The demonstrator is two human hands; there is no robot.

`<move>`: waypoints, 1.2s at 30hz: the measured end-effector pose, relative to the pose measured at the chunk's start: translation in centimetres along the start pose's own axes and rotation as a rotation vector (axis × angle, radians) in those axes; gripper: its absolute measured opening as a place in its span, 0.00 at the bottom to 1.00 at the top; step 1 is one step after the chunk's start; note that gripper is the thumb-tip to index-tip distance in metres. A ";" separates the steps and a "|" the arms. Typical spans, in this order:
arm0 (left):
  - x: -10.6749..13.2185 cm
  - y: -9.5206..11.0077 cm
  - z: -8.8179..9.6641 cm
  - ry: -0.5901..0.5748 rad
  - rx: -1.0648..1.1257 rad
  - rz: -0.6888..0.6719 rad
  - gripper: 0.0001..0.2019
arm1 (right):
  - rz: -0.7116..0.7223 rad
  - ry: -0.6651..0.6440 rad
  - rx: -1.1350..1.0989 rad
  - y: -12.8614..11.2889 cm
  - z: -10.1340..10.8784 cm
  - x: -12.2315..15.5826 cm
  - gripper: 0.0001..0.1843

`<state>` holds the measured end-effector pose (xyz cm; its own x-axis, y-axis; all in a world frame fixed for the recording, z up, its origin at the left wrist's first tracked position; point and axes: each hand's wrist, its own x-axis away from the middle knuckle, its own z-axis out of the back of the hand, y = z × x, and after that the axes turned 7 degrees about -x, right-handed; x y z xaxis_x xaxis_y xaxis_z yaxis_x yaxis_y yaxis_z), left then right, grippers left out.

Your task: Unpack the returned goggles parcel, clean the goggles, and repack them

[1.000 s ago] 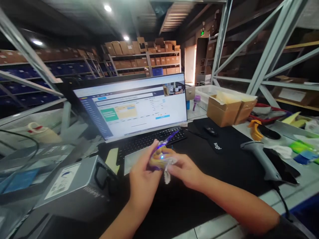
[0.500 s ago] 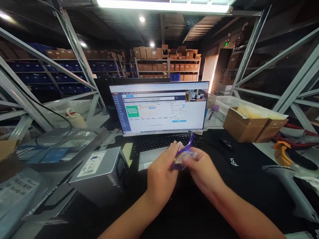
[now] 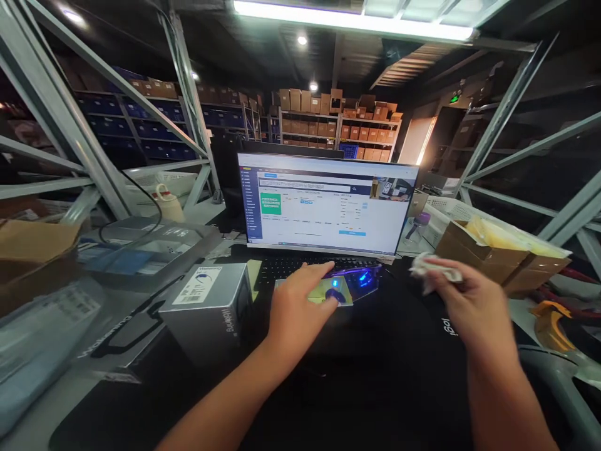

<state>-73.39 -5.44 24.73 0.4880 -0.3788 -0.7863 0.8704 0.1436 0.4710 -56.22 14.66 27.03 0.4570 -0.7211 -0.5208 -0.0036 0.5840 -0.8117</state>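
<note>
My left hand (image 3: 297, 308) rests at the laptop's front edge, fingers closed on a small yellow and purple item (image 3: 334, 290) with a glowing blue light. My right hand (image 3: 469, 299) has drawn away to the right over the black desk mat (image 3: 399, 376) and pinches a crumpled white scrap (image 3: 428, 269). The open laptop (image 3: 323, 207) stands straight ahead with a bright page on its screen; its keyboard (image 3: 300, 266) lies just beyond my left fingers.
A grey box with a label (image 3: 206, 310) sits left of my left hand. Open cardboard boxes (image 3: 488, 250) stand at the right, a grey handheld scanner (image 3: 554, 376) at the far right. Cluttered plastic-wrapped goods fill the left; metal rack beams (image 3: 94, 163) frame both sides.
My hands have separated: the right pulled away to the right with the white scrap, while the left stayed by the laptop with the glowing item. My view has swung right and up.
</note>
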 end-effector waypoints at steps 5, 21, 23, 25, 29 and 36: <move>0.3 0.4 -0.2 -0.157 -0.038 -0.238 0.27 | 0.485 -0.188 0.250 -1.2 -0.5 2.1 0.29; 0.0 0.7 0.8 -0.333 -0.200 -0.443 0.25 | 0.124 -0.828 -0.027 -1.6 -1.3 2.2 0.16; -0.2 0.6 1.0 -0.352 -0.219 -0.451 0.27 | 0.106 -0.908 -0.053 -1.7 -0.2 2.0 0.30; -0.4 0.6 1.2 -0.371 -0.222 -0.469 0.26 | 0.097 -1.026 -0.066 -1.7 1.0 1.7 0.37; -0.3 0.8 1.2 -0.388 -0.227 -0.513 0.19 | 0.098 -1.040 -0.072 -1.7 0.9 1.2 0.22; 0.1 1.4 0.6 -0.275 -0.342 -0.660 0.13 | 0.173 -0.634 -0.039 -1.7 -5.5 3.8 0.03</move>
<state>-72.18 -5.83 25.49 -0.1305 -0.6894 -0.7125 0.9680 0.0666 -0.2418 -59.36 8.89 25.04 0.8825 -0.2510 -0.3978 -0.1514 0.6492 -0.7454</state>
